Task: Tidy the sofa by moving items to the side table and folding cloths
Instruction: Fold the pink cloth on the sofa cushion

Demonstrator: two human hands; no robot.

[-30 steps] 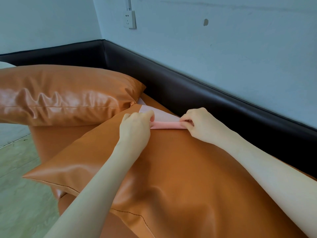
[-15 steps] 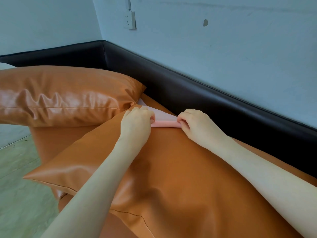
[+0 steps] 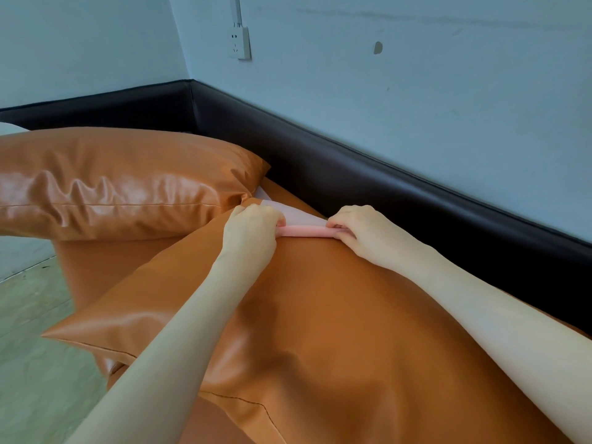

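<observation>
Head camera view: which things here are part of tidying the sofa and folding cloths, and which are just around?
Part of the job:
- pink cloth, rolled, pinched at both ends
- left hand
- right hand
- near orange cushion under the cloth
- sofa's black backrest

Just around:
- far orange cushion
- wall socket
- floor

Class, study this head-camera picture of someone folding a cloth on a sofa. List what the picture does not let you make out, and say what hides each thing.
- Pale pink cloth: its ends, head view, covered by the left hand and right hand.
- Fingertips of both hands: curled under, hidden in the cloth.
- White sheet behind the cloth: its full shape, hidden by the near orange leather cushion.
- Side table: not in view.
- Far orange leather cushion: cut off by the left edge.
</observation>
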